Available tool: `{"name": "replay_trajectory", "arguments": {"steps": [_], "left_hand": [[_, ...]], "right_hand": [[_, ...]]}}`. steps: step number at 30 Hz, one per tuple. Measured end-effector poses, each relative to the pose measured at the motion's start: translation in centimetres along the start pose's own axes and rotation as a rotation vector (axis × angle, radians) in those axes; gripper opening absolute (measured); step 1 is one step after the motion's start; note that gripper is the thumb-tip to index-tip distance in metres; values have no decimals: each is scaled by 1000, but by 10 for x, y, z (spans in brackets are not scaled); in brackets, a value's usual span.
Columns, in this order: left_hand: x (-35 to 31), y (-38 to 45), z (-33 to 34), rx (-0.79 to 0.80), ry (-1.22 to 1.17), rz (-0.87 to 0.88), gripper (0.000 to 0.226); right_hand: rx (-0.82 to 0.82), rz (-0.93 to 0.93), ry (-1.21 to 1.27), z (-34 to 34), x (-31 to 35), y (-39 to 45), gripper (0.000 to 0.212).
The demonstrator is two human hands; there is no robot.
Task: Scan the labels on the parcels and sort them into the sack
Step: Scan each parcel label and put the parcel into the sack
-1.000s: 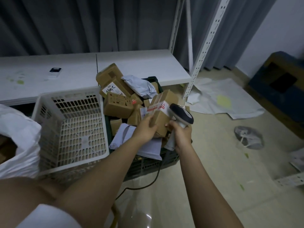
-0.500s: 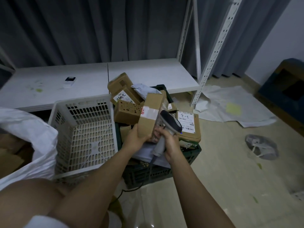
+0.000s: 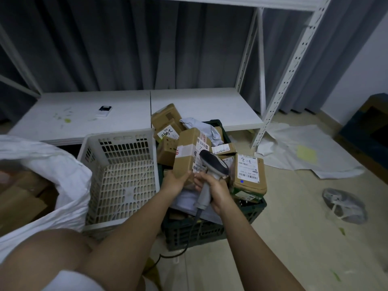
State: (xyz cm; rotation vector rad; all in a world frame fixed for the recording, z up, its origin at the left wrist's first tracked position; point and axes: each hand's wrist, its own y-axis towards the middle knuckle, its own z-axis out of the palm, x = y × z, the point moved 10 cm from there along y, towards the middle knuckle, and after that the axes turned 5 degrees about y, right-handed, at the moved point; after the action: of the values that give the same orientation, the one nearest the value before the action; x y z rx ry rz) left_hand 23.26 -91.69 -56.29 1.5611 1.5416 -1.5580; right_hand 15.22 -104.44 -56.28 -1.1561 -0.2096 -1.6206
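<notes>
Cardboard parcel gripped L hand | R hand clamps plastic scanner

A parcel-sorting stockroom: white perforated-steel shelving, a dark green plastic crate heaped with labelled brown cardboard parcels, a white woven sack at left.

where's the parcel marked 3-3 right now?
Head view, right of centre: the 3-3 parcel lies label-up on the dark crate's right edge, just right of the scanner in the right hand.
</notes>
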Motion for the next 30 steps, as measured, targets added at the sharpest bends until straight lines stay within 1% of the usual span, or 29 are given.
{"name": "replay_trajectory", "arguments": {"steps": [2,5,8,11,12,14,16,18,20,22,23,26,28,30], "left_hand": [[1,2,-5,-20,97,-23,59],[2,6,-12,-38,187,-4,61],[10,6,-22,-35,175,-12,57],[17,1,-33,10,114,-6,48],[19,-2,-36,32,70,-13,45],[26,-10,-43,72,-3,-30,35],[33,-15,-52,85,-38,-35,34],[36,-16,-68,53,-63,-22,40],[35,-15,-86,8,-94,1,42],[34,-14,-104,-22,-95,16,45],[33,-14,-113,-34,-82,20,48],[32,-13,-137,-68,-8,37,52],[31,-13,-149,-79,54,51,53],[33,-14,-156,-82,91,57,54]], "right_hand": [[-19,-14,-8,-3,1,1,20],[-133,-80,-64,-21,6,6,23],[-211,-156,-126,-32,17,9,17],[-249,-192,-233,-35,19,10,22],[-243,-189,-278,-33,17,11,27],[-221,-176,-334,-23,9,10,41],[-188,-186,-363,-11,3,6,47],[-134,-212,-392,5,2,1,45],[-77,-241,-470,19,7,-6,30],[-23,-307,-651,31,19,-14,15],[17,-328,-777,37,24,-17,13],[212,-313,-1160,61,25,-30,21],[262,-348,-1295,72,29,-42,18],[277,-392,-1333,79,33,-51,16]]}}
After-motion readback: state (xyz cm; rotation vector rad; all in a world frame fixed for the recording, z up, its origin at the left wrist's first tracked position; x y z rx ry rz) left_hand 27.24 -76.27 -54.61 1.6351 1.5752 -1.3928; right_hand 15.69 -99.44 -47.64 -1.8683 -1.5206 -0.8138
